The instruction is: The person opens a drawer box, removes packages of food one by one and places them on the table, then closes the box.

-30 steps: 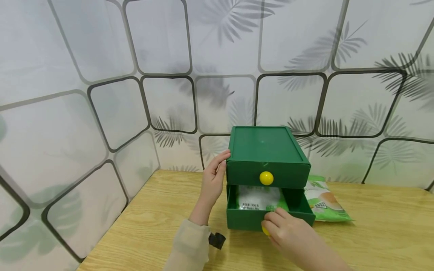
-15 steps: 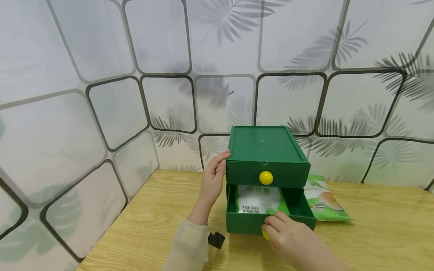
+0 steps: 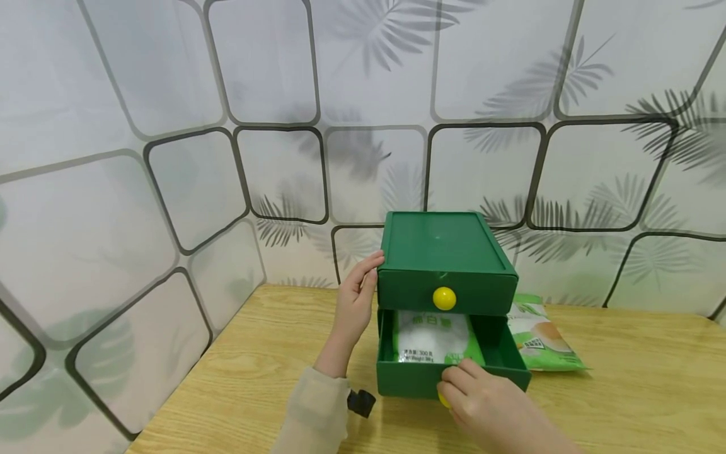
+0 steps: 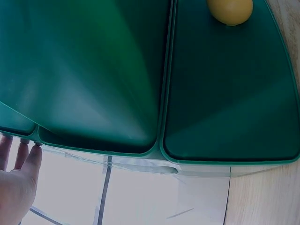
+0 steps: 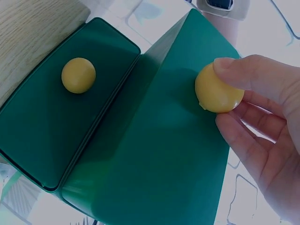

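A green two-tier drawer box (image 3: 437, 239) stands on the table, its upper drawer closed. The lower drawer (image 3: 405, 380) is pulled out, and a white-and-green packet (image 3: 433, 340) lies inside it. My right hand (image 3: 482, 397) pinches the lower drawer's round yellow knob (image 5: 218, 89) between thumb and fingers. Against the box's left side rests my left hand (image 3: 354, 306), its fingers extended near the upper front corner. In the left wrist view, fingertips touch the box's edge at lower left. A second yellow knob (image 3: 445, 298) sits on the upper drawer front.
Another green-and-white packet (image 3: 541, 340) lies on the wooden table (image 3: 249, 359), right of the box. Behind it hangs a patterned cloth backdrop (image 3: 374, 164), which also runs along the left side. A small black object (image 3: 361, 402) shows beside the left sleeve.
The lower drawer has slid farther out toward me with my right hand on its knob, showing more of the packet. My left hand has stayed on the box's side.
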Demonstrator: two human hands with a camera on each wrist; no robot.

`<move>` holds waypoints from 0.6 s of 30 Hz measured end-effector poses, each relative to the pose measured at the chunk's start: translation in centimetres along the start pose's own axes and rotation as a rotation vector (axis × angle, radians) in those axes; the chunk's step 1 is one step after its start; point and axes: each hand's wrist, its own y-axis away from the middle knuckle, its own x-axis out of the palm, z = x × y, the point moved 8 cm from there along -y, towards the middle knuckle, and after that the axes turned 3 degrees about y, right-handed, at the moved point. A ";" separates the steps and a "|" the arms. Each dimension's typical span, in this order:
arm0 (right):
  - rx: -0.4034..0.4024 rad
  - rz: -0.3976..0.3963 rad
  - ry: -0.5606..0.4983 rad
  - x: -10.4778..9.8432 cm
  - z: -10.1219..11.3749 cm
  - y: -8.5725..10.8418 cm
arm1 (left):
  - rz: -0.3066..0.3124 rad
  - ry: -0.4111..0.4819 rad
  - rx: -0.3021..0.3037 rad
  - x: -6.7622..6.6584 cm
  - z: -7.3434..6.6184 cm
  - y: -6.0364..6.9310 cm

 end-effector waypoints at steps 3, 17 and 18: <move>-0.005 0.005 0.003 0.0 0.1 0.0 | 0.001 0.003 -0.002 0.0 0.0 0.0; -0.040 0.028 0.015 -0.3 0.7 -0.1 | 0.003 0.006 -0.021 0.0 0.0 0.0; -0.042 0.024 0.015 -0.4 0.8 -0.1 | 0.004 0.006 -0.022 0.0 0.0 0.0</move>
